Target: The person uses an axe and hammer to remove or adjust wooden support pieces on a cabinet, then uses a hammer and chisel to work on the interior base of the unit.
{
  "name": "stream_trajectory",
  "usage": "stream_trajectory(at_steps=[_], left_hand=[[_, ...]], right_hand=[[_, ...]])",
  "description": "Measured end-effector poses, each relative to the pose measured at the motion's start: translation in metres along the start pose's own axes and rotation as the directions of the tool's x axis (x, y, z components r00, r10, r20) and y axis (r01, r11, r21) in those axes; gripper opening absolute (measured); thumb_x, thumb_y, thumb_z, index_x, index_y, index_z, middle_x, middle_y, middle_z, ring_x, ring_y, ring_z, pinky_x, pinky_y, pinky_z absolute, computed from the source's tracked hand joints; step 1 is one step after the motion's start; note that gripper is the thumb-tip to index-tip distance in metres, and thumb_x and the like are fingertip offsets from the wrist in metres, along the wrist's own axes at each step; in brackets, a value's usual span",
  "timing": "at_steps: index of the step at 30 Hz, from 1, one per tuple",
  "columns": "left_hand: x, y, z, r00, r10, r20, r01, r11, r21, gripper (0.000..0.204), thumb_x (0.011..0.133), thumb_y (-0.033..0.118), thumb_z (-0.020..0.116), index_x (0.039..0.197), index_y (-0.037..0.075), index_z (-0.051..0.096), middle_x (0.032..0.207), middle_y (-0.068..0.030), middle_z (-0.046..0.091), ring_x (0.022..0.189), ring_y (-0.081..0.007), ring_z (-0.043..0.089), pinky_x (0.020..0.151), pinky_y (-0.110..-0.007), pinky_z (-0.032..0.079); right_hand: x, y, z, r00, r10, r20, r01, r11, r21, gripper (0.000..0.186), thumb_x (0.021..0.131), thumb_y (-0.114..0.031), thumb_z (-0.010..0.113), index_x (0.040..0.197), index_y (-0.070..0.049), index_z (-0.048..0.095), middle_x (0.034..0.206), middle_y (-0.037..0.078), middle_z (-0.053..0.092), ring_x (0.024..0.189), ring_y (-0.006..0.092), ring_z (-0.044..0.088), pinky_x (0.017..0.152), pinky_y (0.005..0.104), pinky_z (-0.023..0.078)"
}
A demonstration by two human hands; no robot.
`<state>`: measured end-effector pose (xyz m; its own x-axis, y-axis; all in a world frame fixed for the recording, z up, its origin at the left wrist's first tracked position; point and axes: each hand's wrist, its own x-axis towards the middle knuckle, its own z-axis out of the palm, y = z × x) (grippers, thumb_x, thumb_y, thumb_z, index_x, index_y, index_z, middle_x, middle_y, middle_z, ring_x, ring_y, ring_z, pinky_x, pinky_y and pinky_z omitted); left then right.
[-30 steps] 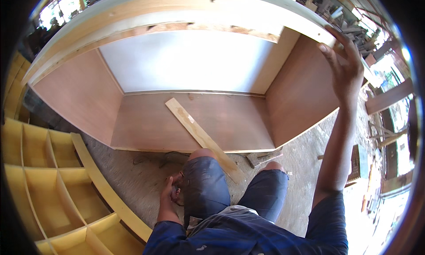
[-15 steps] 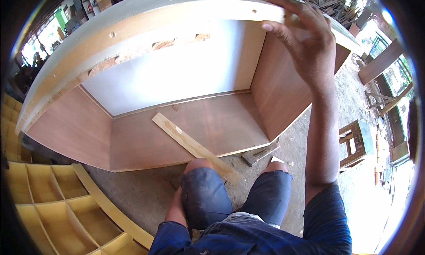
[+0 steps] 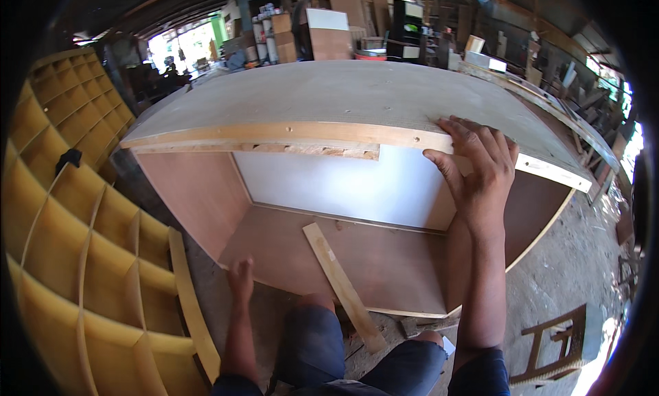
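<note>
A large open wooden cabinet (image 3: 185, 200) with a pale grey top (image 3: 309, 94) stands before me, white panel at its back. My right hand (image 3: 473, 169) grips the top front edge, fingers over it and thumb against its face. My left hand (image 3: 240, 279) is low beside the cabinet's left bottom corner, fingers curled; what it holds, if anything, is hidden. A loose plank (image 3: 336, 272) lies slanting from inside the cabinet down past my knees.
Tall yellow cubby shelving (image 3: 96, 231) fills my left side. A wooden stool (image 3: 563, 334) stands at lower right. A long panel (image 3: 535, 97) lies behind at right. Boards, cans and furniture (image 3: 336, 25) crowd the back of the workshop.
My view has tilted up, showing the cabinet's top and the workshop behind. My left hand has moved from beside my knee up to the cabinet's bottom left. My right hand still holds the top edge.
</note>
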<state>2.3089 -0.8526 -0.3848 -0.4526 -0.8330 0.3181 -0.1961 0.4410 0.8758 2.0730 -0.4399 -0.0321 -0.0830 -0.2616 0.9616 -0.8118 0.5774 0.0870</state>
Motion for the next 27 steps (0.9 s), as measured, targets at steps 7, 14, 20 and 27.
stream_trajectory(at_steps=[7, 14, 20, 27], left_hand=[[0.074, 0.239, -0.087, 0.772, 0.584, -0.251, -0.608, 0.793, -0.025, 0.018, 0.094, 0.014, 0.068, 0.102, -0.002, 0.066, 0.098, -0.0087, 0.068, 0.089, -0.0124, 0.062, 0.084, -0.029, 0.050], [0.081, 0.347, -0.089, 0.583, 0.807, 0.096, -0.709, 0.448, 0.544, 0.047, 0.087, 0.018, 0.074, 0.129, 0.005, 0.058, 0.126, -0.0167, 0.062, 0.119, -0.0335, 0.059, 0.105, -0.039, 0.044], [0.101, 0.338, -0.063, 0.537, 0.826, 0.172, -0.762, 0.388, 0.518, 0.062, 0.085, 0.023, 0.079, 0.138, 0.009, 0.051, 0.137, -0.0172, 0.055, 0.128, -0.0338, 0.052, 0.107, -0.039, 0.042], [0.127, 0.328, -0.041, 0.480, 0.876, 0.035, -0.741, 0.385, 0.550, 0.054, 0.080, 0.022, 0.084, 0.125, 0.006, 0.058, 0.119, -0.0145, 0.062, 0.111, -0.0309, 0.059, 0.096, -0.039, 0.047]], right_hand=[[-0.005, 0.007, 0.005, 0.998, -0.013, -0.062, 0.015, 0.999, 0.033, 0.041, 0.076, -0.040, 0.079, 0.108, -0.014, 0.073, 0.097, -0.002, 0.070, 0.087, 0.0182, 0.060, 0.084, 0.0346, 0.040], [-0.010, 0.013, 0.006, 0.995, -0.021, -0.097, 0.027, 0.998, 0.058, 0.037, 0.078, -0.037, 0.080, 0.105, -0.013, 0.073, 0.089, -0.003, 0.067, 0.083, 0.0175, 0.059, 0.082, 0.0345, 0.040], [-0.010, 0.012, 0.013, 0.988, -0.062, -0.138, 0.070, 0.996, 0.059, 0.037, 0.076, -0.037, 0.081, 0.103, -0.013, 0.074, 0.087, -0.003, 0.067, 0.083, 0.0170, 0.060, 0.081, 0.0343, 0.040], [-0.013, 0.016, 0.008, 0.985, -0.096, -0.146, 0.097, 0.995, 0.001, 0.029, 0.076, -0.030, 0.085, 0.099, -0.015, 0.076, 0.089, -0.001, 0.070, 0.084, 0.0190, 0.062, 0.080, 0.0323, 0.041]])
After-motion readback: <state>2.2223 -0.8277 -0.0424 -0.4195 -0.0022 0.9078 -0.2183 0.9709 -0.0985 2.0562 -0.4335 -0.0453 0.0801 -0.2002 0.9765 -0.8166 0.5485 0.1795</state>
